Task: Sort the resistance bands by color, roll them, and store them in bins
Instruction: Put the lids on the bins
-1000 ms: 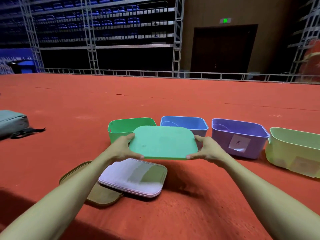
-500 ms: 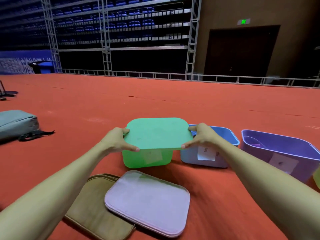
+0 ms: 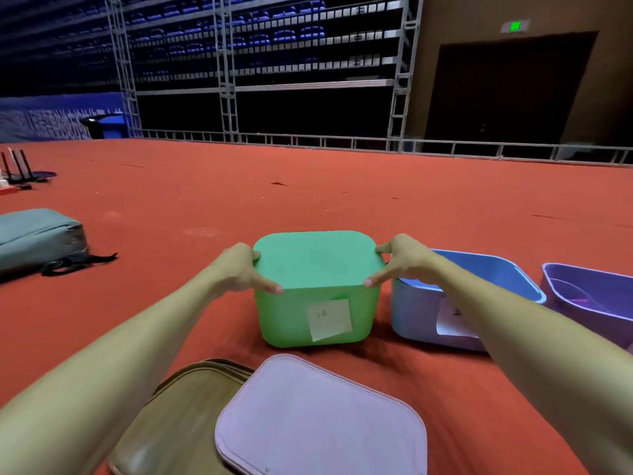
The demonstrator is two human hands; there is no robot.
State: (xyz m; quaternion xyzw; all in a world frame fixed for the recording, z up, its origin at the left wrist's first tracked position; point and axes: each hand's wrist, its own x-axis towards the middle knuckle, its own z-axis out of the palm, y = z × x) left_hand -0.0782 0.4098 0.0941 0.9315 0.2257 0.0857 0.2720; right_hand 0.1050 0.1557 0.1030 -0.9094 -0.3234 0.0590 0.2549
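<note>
Bare red floor [image 3: 164,303] lies open left of the green bin [image 3: 291,323]; the blue bin [image 3: 414,317] stands close on its right, and a lilac lid [image 3: 318,419] lies at lower centre.

Grip: left hand [image 3: 239,269] on left edge and right hand [image 3: 404,262] on right edge of lid [image 3: 318,258]. Lid sits on labelled bin [image 3: 287,317], directly under grip. Just right of grip: second bin [image 3: 418,317], with third bin [image 3: 582,303] farther right. Nearer than grip, on floor [image 3: 308,186]: top loose lid [image 3: 318,416] overlaps lower loose lid [image 3: 178,423] at its left. Bag [image 3: 37,234] well left.
</note>
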